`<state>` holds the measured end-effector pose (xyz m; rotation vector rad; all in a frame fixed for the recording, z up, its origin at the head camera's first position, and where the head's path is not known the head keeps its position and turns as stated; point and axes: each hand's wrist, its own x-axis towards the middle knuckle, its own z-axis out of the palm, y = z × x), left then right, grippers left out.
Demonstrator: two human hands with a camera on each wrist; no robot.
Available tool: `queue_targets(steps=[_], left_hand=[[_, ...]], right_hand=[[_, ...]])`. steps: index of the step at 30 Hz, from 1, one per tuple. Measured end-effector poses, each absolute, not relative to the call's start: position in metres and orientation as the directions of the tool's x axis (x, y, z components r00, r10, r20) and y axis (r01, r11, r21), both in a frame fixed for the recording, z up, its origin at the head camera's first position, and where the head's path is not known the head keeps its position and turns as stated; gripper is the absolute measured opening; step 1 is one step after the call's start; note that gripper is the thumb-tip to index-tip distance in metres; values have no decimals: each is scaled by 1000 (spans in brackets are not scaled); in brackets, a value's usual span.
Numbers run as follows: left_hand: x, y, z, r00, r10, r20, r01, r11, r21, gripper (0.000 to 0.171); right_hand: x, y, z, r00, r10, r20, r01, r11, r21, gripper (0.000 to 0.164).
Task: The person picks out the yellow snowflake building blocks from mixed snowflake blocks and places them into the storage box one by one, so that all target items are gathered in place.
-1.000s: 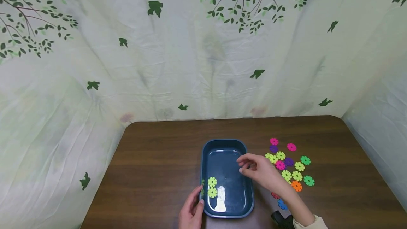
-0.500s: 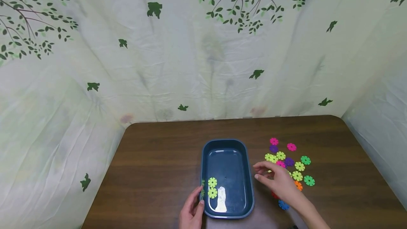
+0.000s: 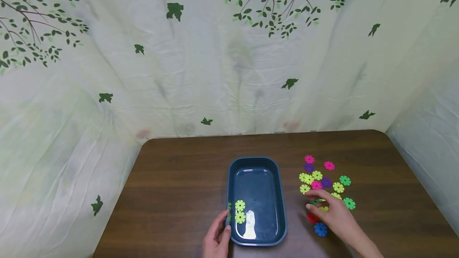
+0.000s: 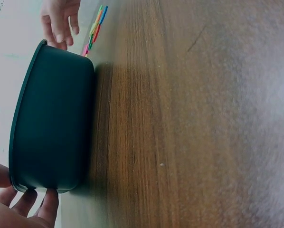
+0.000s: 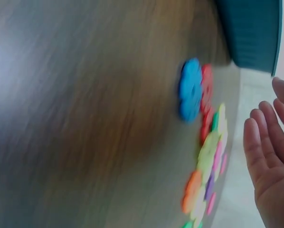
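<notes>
My left hand (image 3: 216,236) holds the left side of a dark blue plastic tray (image 3: 256,226). In the left wrist view its fingertips (image 4: 49,204) press against the tray's outer wall. Two yellow-green flower-shaped discs (image 3: 240,212) lie inside the tray, near its left wall. My right hand (image 3: 333,215) hovers over the lower part of the loose flower-shaped discs, thumb and fingers apart, with nothing seen between them. Just below it are a red disc (image 3: 312,218) and a blue disc (image 3: 320,229). The hand covers some discs in the head view.
To the right of the tray spread several more flower-shaped discs, among them pink (image 3: 329,165), purple (image 3: 326,182), green (image 3: 345,180) and yellow ones (image 3: 317,175). All rest on a brown wooden table (image 3: 186,186). A white leaf-patterned cloth (image 3: 229,63) hangs behind.
My right hand has moved from above the tray rightward and down to the discs. My left hand and the tray have stayed in place.
</notes>
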<state>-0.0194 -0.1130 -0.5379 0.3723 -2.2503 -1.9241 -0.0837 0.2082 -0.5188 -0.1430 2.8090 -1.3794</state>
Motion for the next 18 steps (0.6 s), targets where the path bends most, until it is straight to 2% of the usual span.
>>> queue_targets(steps=[10, 18], left_hand=[[-20, -112, -536, -954, -294, -58, -107, 154, 982, 43], [-20, -113, -537, -955, -292, -58, -99, 128, 987, 43]], right_hand=[[-84, 240, -526, -991, -118, 69, -133, 718, -683, 37], [-87, 250, -535, -991, -127, 42, -125, 773, -621, 36]])
